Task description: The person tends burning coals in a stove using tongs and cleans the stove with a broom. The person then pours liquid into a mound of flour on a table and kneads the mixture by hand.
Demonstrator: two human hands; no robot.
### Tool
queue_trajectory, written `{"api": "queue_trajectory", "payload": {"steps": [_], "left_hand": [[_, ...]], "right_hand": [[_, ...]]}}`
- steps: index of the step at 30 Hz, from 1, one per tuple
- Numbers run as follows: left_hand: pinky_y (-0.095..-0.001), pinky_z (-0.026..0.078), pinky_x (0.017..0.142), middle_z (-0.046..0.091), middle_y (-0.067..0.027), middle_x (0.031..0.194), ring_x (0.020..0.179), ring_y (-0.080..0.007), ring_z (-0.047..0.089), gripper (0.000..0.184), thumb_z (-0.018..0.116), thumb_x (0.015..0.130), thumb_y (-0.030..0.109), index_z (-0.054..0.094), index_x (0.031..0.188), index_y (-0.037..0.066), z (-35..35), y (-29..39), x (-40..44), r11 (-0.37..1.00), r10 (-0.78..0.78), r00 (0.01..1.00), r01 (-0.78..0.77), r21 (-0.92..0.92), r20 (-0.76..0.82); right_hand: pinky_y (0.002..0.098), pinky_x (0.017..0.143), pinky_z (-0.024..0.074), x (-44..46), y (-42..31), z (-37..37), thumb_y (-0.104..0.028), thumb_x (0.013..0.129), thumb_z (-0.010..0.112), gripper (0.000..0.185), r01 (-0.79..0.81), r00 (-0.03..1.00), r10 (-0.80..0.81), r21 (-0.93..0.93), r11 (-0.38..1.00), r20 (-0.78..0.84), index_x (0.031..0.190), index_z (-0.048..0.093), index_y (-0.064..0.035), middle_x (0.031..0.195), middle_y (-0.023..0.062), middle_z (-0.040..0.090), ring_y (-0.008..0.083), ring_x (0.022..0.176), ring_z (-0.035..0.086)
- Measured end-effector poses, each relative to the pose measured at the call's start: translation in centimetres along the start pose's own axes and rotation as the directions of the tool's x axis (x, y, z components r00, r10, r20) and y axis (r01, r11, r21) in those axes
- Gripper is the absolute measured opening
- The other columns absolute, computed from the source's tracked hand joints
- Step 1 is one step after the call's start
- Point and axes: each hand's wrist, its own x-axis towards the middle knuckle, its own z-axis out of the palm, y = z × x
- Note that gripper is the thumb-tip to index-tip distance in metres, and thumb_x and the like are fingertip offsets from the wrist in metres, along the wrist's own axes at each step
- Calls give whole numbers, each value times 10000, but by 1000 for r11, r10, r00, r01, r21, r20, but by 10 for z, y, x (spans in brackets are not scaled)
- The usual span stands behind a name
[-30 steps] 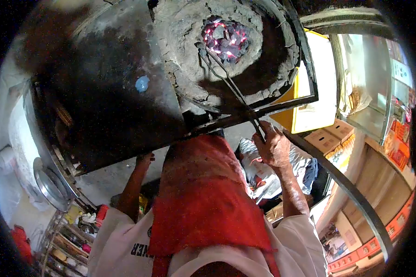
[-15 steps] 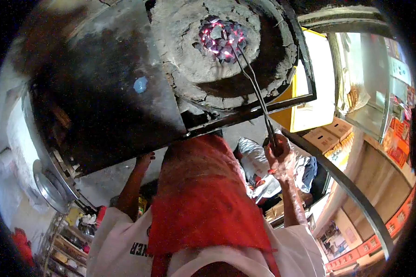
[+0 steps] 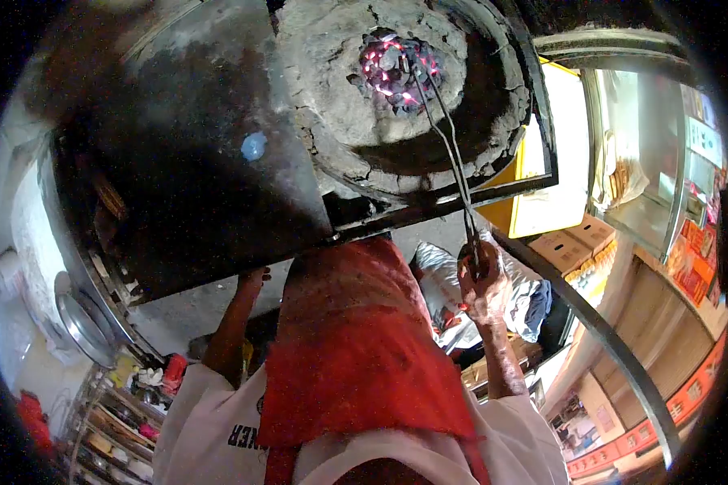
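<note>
Right grip: the right grip [image 3: 485, 293] is closed around the handle end of the tongs [image 3: 461, 182]; the handles are pinched between the fingers and palm.
Tongs: held at a slant, passed over the front rail [image 3: 429, 217] of the stove [image 3: 332, 97]; both legs are run up over the dark hollow to the coals [image 3: 390, 71].
Tips: set slightly apart at the right side of the pile; whether a coal is pinched cannot be told.
Coals: heaped in the pale clay middle of the stove; grey and black lumps, lit pink-red in the gaps.
Stove: rim cracked, framed by dark metal; joined on its left by the tabletop [image 3: 218, 194].
Tabletop: dark, stained; marked by one light blue blob [image 3: 253, 146].
Left grip: the left grip [image 3: 256, 277] is placed low at the tabletop's front edge, partly covered by it; whether spread or pressed together cannot be told.
Clothing: red apron [image 3: 364, 372] worn over a pale shirt [image 3: 210, 412].
Right side: a pale bag [image 3: 438, 281] is seen below the right grip's level; cardboard boxes [image 3: 560, 247] are stacked beyond, near a yellow-edged panel [image 3: 554, 153].
Left side: a round metal basin [image 3: 85, 330] is tilted above a rack [image 3: 109, 428].
</note>
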Motion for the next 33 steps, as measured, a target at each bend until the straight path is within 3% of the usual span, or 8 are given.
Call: {"api": "queue_trajectory", "payload": {"steps": [7,11,16,18,20,24,30,33], "left_hand": [[-290,441,494,647,-75,914,662,-171,633,325,582,877,269,565,1131,67,-5,-6,5,974,80,989,-50,-222,126],[-293,428,499,653,-67,858,640,-158,627,273,574,878,211,567,1122,88,-10,-8,-1,939,154,972,-88,-332,177],[-329,428,549,650,-64,896,673,-166,632,265,588,868,234,588,1090,89,-8,4,-23,996,-21,1000,22,-91,17],[-342,425,565,650,-63,911,686,-169,635,269,591,864,249,593,1082,91,-12,-5,-20,998,-42,999,41,-51,-15],[-347,428,578,649,-61,882,668,-173,635,282,611,844,273,601,1052,84,-18,-9,-17,952,2,986,48,-303,164],[-343,417,569,644,-58,841,640,-176,631,282,636,820,271,605,1026,81,-16,-12,-7,944,21,988,31,-330,152],[-318,417,531,635,-64,821,618,-176,624,257,634,814,218,597,1032,88,-23,-21,20,957,-24,984,73,-281,174],[-291,415,499,633,-56,817,610,-167,621,229,607,827,182,598,1038,94,-13,-22,22,995,-68,997,65,-72,-41]], "right_hand": [[411,770,511,16,-22,6,-269,711,700,476,109,981,-94,-77,991,172,1114,563,-57,1007,148,648,342,912,625],[417,761,498,33,-38,28,-277,716,698,470,222,971,-205,-134,966,124,1111,560,-62,953,134,646,334,863,616],[407,738,508,52,-46,28,-244,720,717,461,402,910,-413,-301,865,28,1101,558,-39,935,158,638,329,850,628],[407,728,511,55,-41,26,-249,717,720,466,389,919,-391,-302,871,55,1102,558,-43,916,151,642,329,836,631],[394,684,518,54,-45,22,-236,735,710,432,340,941,-327,-277,899,94,1102,561,-62,861,138,655,317,781,646],[384,665,521,54,-51,21,-217,765,689,384,204,967,-178,-128,971,184,1094,561,-68,837,141,661,301,737,656],[327,658,522,10,-11,20,-151,794,686,362,169,978,-162,-44,985,130,1118,551,-59,863,105,693,220,723,678],[293,655,514,-18,-13,12,-151,798,693,358,91,995,-89,-32,995,45,1114,552,-59,825,99,685,165,706,665]]}}
